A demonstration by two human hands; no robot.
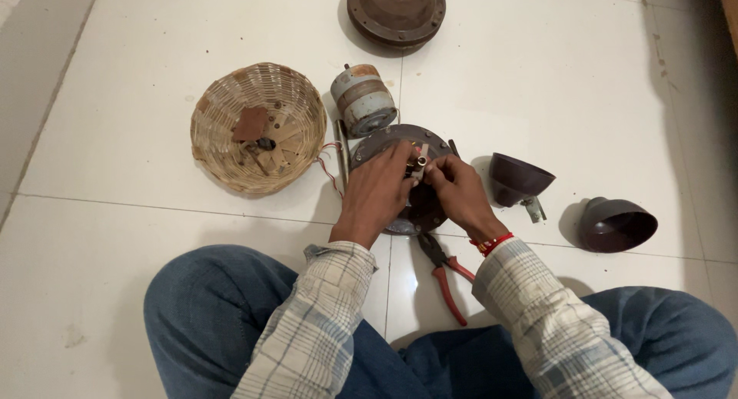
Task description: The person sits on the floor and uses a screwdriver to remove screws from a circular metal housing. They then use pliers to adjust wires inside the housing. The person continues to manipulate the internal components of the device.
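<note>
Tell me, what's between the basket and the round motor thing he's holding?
A metal shaft and red wires lie between wicker basket and motor housing, head view.

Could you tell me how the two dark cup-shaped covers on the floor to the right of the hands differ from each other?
The nearer cover stands more upright, its opening facing up and to the right; the farther cover lies on its side, its opening facing right. The nearer cover lies next to a small metal piece; the farther cover lies alone. The nearer cover is closer to the right hand. Both are dark, glossy, tapered cups on the tiled floor.
</note>
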